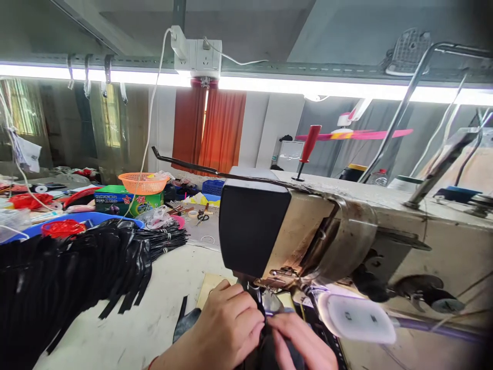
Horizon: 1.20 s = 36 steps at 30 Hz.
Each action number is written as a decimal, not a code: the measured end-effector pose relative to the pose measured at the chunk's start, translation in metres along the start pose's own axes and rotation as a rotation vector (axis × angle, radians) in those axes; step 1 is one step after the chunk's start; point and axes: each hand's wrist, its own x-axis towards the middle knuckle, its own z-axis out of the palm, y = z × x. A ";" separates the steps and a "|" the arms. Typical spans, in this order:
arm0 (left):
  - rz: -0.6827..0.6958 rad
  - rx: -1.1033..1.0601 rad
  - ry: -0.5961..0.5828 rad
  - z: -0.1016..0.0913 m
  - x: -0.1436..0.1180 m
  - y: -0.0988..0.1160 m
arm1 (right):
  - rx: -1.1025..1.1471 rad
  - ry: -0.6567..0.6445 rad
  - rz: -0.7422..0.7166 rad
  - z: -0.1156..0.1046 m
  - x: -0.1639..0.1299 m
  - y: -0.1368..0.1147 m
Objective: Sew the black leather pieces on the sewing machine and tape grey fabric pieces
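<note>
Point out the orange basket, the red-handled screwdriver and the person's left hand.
orange basket [143,182]: head view, on its mesh side wall.
red-handled screwdriver [309,144]: head view, on the red handle.
left hand [227,324]: head view, on the back of the hand, by the dark fabric [192,321].

I see the sewing machine [308,231] on the tabletop [162,303], its head just behind both hands. My left hand [225,329] and right hand [300,344] sit side by side, touching, on the dark fabric piece [188,321] under the needle area. A pile of straps [77,277] lies to the left. Behind it stand a basket [143,182] on a box [127,200], with scissors [203,216] to their right.
</note>
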 end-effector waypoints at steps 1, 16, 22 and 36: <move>0.009 0.018 0.010 0.000 0.001 0.000 | -0.038 -0.005 -0.032 -0.004 0.003 0.001; -0.020 0.145 -0.064 -0.001 -0.002 -0.005 | 0.182 -0.305 -0.056 -0.022 0.045 0.006; -0.017 0.192 -0.179 -0.005 -0.004 -0.004 | 0.181 -0.284 -0.049 -0.017 0.043 0.002; -0.394 -0.229 -0.197 -0.012 -0.004 0.001 | 0.029 -0.096 -0.068 -0.003 0.027 0.002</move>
